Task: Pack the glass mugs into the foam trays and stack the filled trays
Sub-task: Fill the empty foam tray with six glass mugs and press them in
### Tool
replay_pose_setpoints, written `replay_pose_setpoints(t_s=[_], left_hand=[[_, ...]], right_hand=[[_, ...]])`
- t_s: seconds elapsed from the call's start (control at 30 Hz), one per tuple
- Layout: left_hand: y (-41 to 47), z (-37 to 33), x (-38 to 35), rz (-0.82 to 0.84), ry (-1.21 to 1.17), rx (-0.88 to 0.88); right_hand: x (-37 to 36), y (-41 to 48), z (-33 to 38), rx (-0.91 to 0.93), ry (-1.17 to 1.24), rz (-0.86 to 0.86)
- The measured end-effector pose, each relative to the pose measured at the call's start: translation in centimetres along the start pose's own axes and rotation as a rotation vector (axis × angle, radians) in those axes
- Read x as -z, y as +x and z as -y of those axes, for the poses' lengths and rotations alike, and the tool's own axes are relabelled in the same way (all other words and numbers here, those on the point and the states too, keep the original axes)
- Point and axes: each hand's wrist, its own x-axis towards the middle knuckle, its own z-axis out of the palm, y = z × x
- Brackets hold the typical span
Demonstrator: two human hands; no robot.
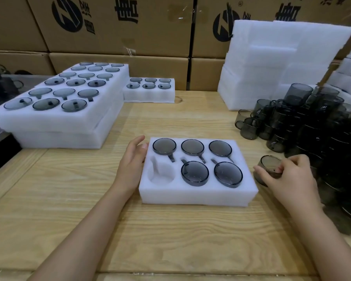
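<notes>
- Head view, the step in hand: the foam tray (198, 196) lies on the wooden table (170, 240) straight before the person. Five of its six pockets hold smoky glass mugs, and only the empty pocket (161, 175) at the near-left corner is unfilled. This looks like the last fill for this tray.
- Head view, the hands: the left hand (133, 159) rests against the tray's left side with its fingers nearly straight, holding nothing; it seems to be steadying the foam. The right hand (288, 175) curls its fingers and thumb round the loose mug (268, 164), which is just beside the tray's right edge, low over the table.
- Head view, the next move: I judge that the mug must cross over the two filled near pockets and go down into the empty one, turned so its handle meets the slot cut for it. The full tray would then go to a stack.
- Head view, the surroundings: the mug pile (312, 128) crowds the right side, close behind the right hand, so a careless elbow could topple glass. The filled stack (55, 118) stands to the far left, a small filled tray (150, 94) lies beyond it, spare foam (282, 57) stands at the back right, and cardboard boxes (118, 27) wall the rear.
</notes>
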Motion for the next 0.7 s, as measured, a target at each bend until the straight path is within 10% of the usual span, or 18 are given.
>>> replay_pose_setpoints(t_s=[0.33,0.6,0.7], left_hand=[[0.5,0.4,-0.2,0.067,0.028,0.001],[0.5,0.5,-0.4,0.108,-0.007,0.031],[0.6,0.6,-0.3,0.096,0.003,0.041]], right_hand=[[-0.4,-0.3,0.1,-0.033,0.158,0.093],[3.2,-0.7,5.0,0.193,0.454,-0.25],[3.8,-2.3,10.4,0.371,0.722,-0.004]])
